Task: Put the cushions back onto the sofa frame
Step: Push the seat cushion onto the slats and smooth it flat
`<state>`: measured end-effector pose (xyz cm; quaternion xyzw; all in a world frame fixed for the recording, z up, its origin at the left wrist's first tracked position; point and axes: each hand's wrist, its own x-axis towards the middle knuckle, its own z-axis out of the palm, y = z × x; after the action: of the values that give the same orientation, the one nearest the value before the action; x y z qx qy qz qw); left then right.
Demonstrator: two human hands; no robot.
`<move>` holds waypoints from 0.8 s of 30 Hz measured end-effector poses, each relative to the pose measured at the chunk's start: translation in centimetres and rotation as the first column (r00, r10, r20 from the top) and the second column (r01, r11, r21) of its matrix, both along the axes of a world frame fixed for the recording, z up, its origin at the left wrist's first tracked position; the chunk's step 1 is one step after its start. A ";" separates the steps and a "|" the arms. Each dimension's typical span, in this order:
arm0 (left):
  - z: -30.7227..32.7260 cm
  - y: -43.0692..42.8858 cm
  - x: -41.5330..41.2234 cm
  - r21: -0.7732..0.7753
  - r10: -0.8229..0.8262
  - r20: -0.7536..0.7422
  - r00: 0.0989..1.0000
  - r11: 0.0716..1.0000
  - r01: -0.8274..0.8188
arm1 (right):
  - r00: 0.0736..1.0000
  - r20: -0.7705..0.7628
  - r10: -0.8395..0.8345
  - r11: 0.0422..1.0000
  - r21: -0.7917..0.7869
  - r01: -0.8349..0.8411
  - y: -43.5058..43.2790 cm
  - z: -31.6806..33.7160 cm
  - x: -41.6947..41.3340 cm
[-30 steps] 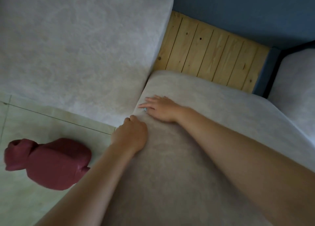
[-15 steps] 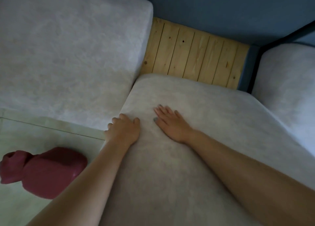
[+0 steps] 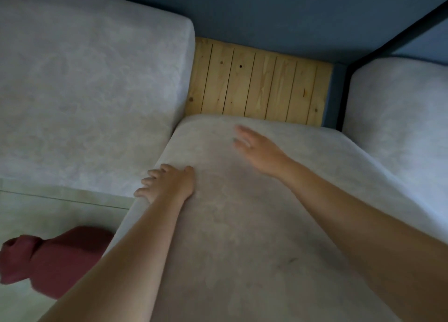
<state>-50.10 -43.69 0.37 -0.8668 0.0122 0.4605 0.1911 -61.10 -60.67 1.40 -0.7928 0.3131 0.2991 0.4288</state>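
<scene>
Grey, suede-like fabric sat under our left hand (image 3: 169, 183): fingers curled over the seat cushion's (image 3: 242, 236) rounded left edge, thumb flat on top, gripping it. Our right hand (image 3: 259, 149) was blurred, fingers straight and close together over the cushion top; we couldn't tell contact. The seat cushion lay on the slatted, knotty pine sofa frame (image 3: 254, 86), with a strip of slats bare before the blue back panel (image 3: 266, 13). A thick left cushion (image 3: 84, 91) and right cushion (image 3: 400, 127) flanked it. A maroon cloth bundle (image 3: 53, 261) lay on the pale tiled floor (image 3: 48, 212).
</scene>
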 end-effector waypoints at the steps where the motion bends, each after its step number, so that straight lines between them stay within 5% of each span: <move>1: -0.1 0.1 -0.1 0.000 -0.007 -0.004 1.000 1.000 0.007 | 1.000 0.025 -0.002 0.999 -0.044 0.003 0.9 0.1 -1.5; 5: -0.5 0.4 -0.7 -0.004 -0.033 0.008 0.999 0.999 0.033 | 0.909 -0.187 0.373 0.926 0.137 -0.351 3.0 -0.3 -4.5; 9: -1.1 0.2 0.1 -0.018 -0.021 0.024 0.999 1.000 0.022 | 0.992 -0.077 0.099 0.995 -0.026 -0.101 -1.9 0.3 -3.1; 11: -1.2 0.5 -0.1 -0.015 -0.030 0.020 0.999 0.999 0.031 | 0.974 -0.111 0.198 0.976 -0.073 -0.207 0.2 0.4 -5.8; 14: -1.5 0.6 -0.5 -0.019 -0.049 0.036 0.998 0.999 0.050 | 0.902 -0.243 0.358 0.933 0.126 -0.337 0.5 -0.4 -7.4; 18: -2.1 0.7 0.4 -0.031 -0.039 0.035 0.999 0.999 0.040 | 0.993 -0.114 0.042 0.998 -0.044 -0.048 -3.9 0.0 -5.8; 20: -2.4 1.0 0.1 -0.029 -0.045 0.042 0.998 0.999 0.046 | 0.977 -0.149 0.155 0.982 -0.085 -0.169 -1.1 0.2 -8.2; 22: -2.4 1.2 -0.3 -0.034 -0.069 0.065 0.996 0.997 0.071 | 0.905 -0.266 0.331 0.942 0.044 -0.332 -0.1 -0.2 -9.7; 24: -2.4 1.2 -0.1 -0.048 -0.073 0.077 0.994 0.996 0.076 | 0.918 -0.251 0.307 0.951 0.049 -0.304 -2.4 -0.7 -8.2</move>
<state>-50.22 -42.51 -2.01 -0.8870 0.0490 0.4196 0.1864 -69.32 -63.07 0.70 -0.7848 0.2368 0.4634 0.3366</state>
